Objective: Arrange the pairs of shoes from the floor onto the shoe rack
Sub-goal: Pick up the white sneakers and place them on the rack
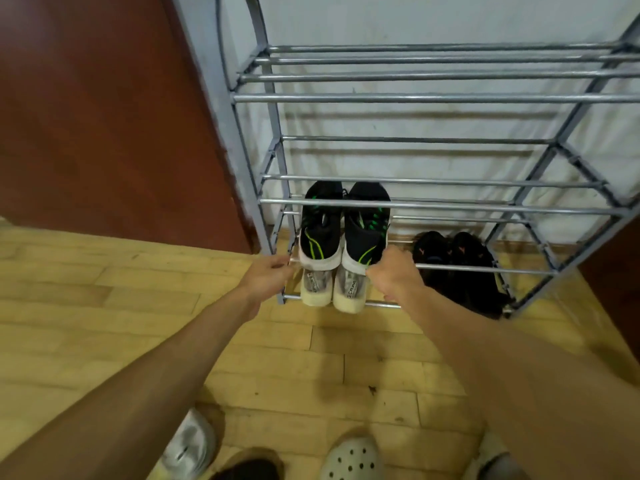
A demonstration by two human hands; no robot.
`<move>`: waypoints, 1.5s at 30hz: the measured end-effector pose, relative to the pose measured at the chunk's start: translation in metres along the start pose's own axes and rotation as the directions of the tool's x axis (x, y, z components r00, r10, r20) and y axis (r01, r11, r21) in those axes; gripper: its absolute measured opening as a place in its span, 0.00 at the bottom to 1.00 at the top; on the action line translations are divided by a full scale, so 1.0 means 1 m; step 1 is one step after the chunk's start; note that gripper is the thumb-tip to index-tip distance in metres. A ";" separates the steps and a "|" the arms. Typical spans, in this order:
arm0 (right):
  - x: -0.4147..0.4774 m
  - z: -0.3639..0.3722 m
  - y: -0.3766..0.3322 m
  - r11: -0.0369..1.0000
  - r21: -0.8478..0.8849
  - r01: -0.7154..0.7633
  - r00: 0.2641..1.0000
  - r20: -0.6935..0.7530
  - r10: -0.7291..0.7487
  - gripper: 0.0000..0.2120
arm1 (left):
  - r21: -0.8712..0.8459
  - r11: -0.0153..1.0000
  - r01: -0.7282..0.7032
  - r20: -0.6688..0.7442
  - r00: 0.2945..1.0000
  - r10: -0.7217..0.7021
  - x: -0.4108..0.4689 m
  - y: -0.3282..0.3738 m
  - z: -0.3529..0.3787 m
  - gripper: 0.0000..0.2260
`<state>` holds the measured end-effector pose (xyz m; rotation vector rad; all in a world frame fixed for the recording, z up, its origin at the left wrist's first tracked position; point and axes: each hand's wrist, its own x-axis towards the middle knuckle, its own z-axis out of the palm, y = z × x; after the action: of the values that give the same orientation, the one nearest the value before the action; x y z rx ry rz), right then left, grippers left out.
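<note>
Wooden floor [104, 306] in pale planks across the near half, white wall [415, 126] far behind, dark red panel [104, 116] at far left.

One grey metal shoe rack [429, 98] standing against the wall, with several tiers of thin bars. Upper tiers bare, so plenty of open room there. Two pairs on the lowest tier: one pair of black sneakers with green lines [344, 244] at the left end, toes to the wall, white heels hanging over the near bar; one pair of dark shoes [457, 268] to the right, close to the right frame, a small gap between the pairs.

Two bare arms reaching forward. Left hand [268, 277] curled at the heel of the left sneaker, fingers touching its outer edge. Right hand [394, 271] closed over the heel of the right sneaker, gripping it.

At the near edge, on the floor: one white sneaker [190, 445], one brown shoe [249, 467], one pale clog with holes [351, 459], one more light shoe [495, 462], all partly cut off.
</note>
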<state>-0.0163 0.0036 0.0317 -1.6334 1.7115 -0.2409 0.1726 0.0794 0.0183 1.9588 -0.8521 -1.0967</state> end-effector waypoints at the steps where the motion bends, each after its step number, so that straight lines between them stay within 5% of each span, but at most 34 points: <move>1: -0.015 0.005 -0.002 0.998 -0.056 0.025 1.000 0.011 -0.024 0.15 | -0.010 1.000 0.002 0.001 1.000 -0.002 -0.013 -0.005 -0.006 0.20; 12: -0.173 0.098 -0.039 0.931 -0.257 0.261 0.899 0.416 -0.137 0.13 | -0.012 0.997 0.074 0.009 0.997 -0.074 -0.159 -0.107 -0.086 0.15; 18: -0.210 0.164 -0.040 0.868 -0.298 0.397 0.821 0.539 -0.190 0.07 | -0.038 0.972 0.232 -0.040 0.972 -0.234 -0.193 -0.182 -0.111 0.15; 20: -0.210 0.178 -0.034 0.846 -0.317 0.428 0.799 0.570 -0.191 0.13 | -0.044 0.951 0.305 -0.041 0.951 -0.307 -0.192 -0.205 -0.112 0.16; 23: -0.202 0.191 -0.024 0.842 -0.319 0.436 0.787 0.588 -0.185 0.21 | -0.044 0.924 0.379 -0.001 0.925 -0.379 -0.183 -0.231 -0.110 0.19; 34: -0.149 0.211 0.028 0.910 -0.265 0.319 0.799 0.591 -0.108 0.20 | -0.299 0.781 0.548 -0.003 0.818 -0.575 -0.105 -0.305 -0.097 0.46; 38: -0.133 0.209 0.041 0.924 -0.255 0.285 0.794 0.603 -0.078 0.20 | -0.335 0.768 0.545 -0.078 0.797 -0.599 -0.089 -0.310 -0.084 0.32; 45: -0.127 0.199 0.043 0.928 -0.275 0.250 0.809 0.586 -0.044 0.18 | -0.377 0.730 0.569 -0.049 0.775 -0.630 -0.079 -0.306 -0.068 0.31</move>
<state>0.0611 0.1978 -0.0864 -1.8479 1.1967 0.4692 0.2594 0.3203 -0.1782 2.0276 0.1160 -1.2972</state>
